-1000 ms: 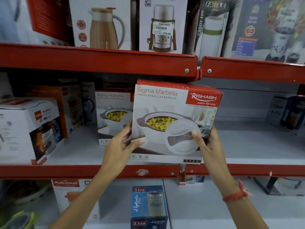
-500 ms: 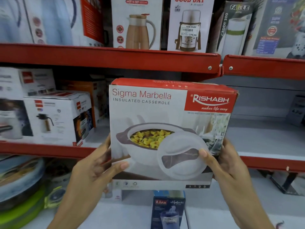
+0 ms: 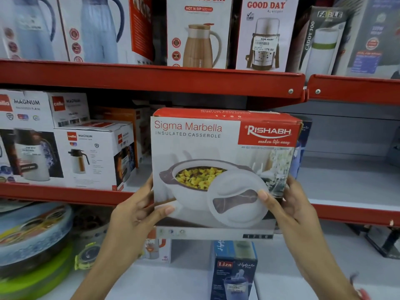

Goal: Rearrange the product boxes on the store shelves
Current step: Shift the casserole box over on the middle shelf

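A white and red casserole box (image 3: 220,161) marked "Sigma Marbella" is held upright in front of the middle shelf (image 3: 65,194), off the shelf board. My left hand (image 3: 138,211) grips its lower left edge with the thumb on the front face. My right hand (image 3: 290,204) holds the lower right edge, thumb on the printed lid. The box hides whatever stands behind it on the shelf.
White Magnum flask boxes (image 3: 93,156) fill the middle shelf at left; its grey board (image 3: 346,182) lies bare at right. Jug and flask boxes (image 3: 197,33) line the top shelf. Below stand a blue Liza box (image 3: 233,271) and stacked round containers (image 3: 32,241).
Both hands have pulled the casserole box out from the shelf toward me and slightly left. The second casserole box behind it is no longer visible.
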A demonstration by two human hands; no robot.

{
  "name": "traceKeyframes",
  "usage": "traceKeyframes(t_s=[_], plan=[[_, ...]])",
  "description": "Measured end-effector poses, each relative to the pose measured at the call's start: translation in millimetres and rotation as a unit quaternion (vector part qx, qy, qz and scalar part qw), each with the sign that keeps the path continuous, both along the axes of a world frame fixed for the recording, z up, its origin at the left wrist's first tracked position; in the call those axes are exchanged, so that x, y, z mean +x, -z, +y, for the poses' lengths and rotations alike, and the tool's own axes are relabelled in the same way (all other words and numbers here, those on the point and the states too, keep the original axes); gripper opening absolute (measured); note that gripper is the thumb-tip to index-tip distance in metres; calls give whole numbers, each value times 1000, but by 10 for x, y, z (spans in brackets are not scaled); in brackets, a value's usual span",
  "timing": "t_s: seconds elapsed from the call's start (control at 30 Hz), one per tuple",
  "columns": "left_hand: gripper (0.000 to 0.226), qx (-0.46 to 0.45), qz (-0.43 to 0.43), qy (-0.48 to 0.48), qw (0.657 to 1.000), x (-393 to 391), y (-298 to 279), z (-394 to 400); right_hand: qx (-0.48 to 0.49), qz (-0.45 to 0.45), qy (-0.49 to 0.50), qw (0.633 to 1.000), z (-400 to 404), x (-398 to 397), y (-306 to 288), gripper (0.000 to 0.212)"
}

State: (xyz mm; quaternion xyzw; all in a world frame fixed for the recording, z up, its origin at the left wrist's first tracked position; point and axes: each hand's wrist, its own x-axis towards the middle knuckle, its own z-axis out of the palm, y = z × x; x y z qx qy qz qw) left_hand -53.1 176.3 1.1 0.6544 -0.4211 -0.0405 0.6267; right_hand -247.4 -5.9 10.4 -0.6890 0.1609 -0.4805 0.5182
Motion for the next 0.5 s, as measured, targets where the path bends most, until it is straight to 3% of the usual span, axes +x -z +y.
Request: traceKeyframes(t_s=[0.2, 0.5], plan=[[67, 3, -50, -3, 999, 540, -22, -511, -21, 7, -2, 1000, -595, 624, 10, 58], [67, 9, -21, 6, 1000, 1074, 97, -980, -22, 32, 34, 999, -1066, 1260, 286, 63]])
